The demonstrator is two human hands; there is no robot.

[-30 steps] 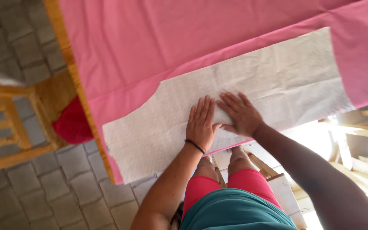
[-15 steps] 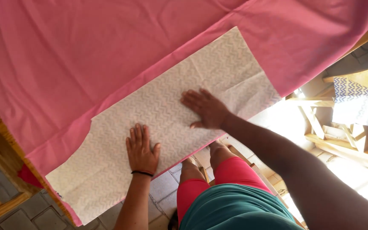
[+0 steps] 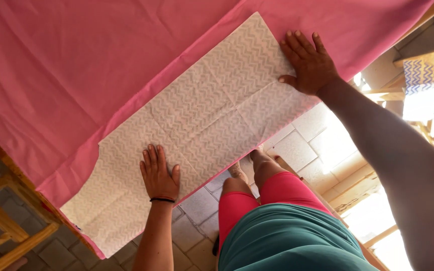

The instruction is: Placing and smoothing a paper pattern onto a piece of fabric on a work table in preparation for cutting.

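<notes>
Both hands lie flat, fingers spread wide, gripping nothing: the left hand (image 3: 159,175) presses the white zigzag-patterned paper sheet (image 3: 202,120) at its near edge, the right hand (image 3: 310,62) its far-right end. The sheet lies on pink cloth (image 3: 76,65) covering the bench.

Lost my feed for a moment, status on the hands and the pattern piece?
Left hand flat on zigzag-print pattern piece. Right hand flat on its far end. Piece lies on pink fabric. Nothing on top.

Single head view, steeply down, apparently close.
</notes>
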